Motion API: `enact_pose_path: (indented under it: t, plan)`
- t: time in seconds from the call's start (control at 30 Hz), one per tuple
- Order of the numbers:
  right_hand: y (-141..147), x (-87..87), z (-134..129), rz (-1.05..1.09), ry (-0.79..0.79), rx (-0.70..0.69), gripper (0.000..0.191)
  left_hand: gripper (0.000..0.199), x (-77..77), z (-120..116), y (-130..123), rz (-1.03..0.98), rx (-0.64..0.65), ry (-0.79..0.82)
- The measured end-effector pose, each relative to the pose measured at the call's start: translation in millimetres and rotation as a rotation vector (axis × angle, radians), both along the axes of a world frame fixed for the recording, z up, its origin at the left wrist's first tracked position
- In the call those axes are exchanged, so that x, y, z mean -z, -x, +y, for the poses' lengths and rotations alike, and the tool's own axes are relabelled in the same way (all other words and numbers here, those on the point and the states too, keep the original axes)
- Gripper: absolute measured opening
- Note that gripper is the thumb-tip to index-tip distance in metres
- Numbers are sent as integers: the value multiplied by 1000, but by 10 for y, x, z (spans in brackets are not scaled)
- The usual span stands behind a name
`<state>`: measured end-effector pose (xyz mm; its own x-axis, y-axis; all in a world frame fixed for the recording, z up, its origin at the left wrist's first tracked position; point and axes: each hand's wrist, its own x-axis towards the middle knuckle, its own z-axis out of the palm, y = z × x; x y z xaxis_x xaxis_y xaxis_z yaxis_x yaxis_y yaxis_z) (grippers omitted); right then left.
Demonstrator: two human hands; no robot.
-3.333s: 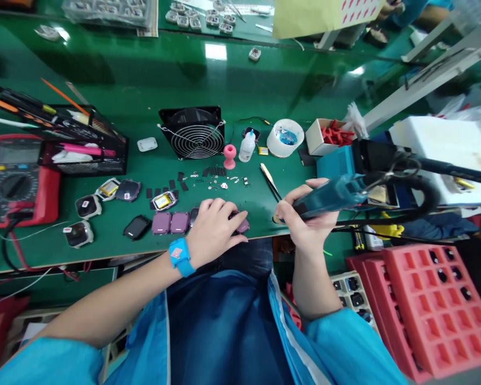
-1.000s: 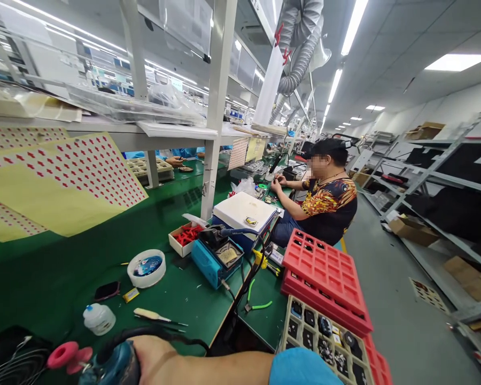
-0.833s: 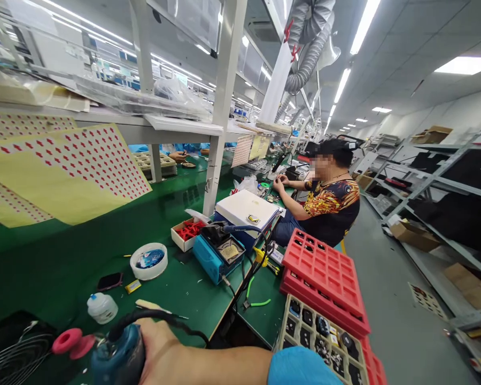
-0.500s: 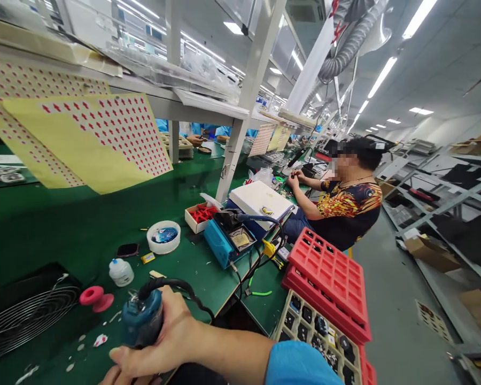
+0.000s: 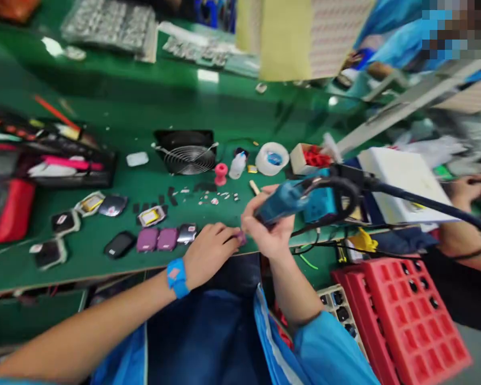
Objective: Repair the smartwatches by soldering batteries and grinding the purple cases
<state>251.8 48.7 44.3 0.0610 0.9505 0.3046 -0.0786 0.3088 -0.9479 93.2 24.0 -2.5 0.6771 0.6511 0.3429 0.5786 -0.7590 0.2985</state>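
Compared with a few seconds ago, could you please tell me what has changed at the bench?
The view swung away toward the aisle and has come back down to the bench. The right hand, gripping the blue tool throughout, has moved left and now meets the left hand at a small purple piece. The left hand stays by the purple cases; the fan and red trays are unmoved.

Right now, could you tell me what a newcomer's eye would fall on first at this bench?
Probably the blue corded tool gripped in the right hand at the green table's front edge, close by the left hand with its blue wristband. Next, the red trays at lower right and the black fan behind the hands.
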Motion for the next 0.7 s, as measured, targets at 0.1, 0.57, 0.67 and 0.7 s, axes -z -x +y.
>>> enact_pose_path:
  t: [0.1,0.57,0.67,0.7]
  plan:
    - [23,16,33,105,-180,43,57,15,33,-41,-6,5,-16,-5]
    - [15,147,71,138,-259,191,47,12,-17,-76,-37,-45,-57,31]
    - [-60,19,32,81,-240,74,48,11,3,-73,-31,-76,-57,1]
    - [-89,-25,18,54,-222,12,47,12,8,-71,-26,-83,-51,-14]
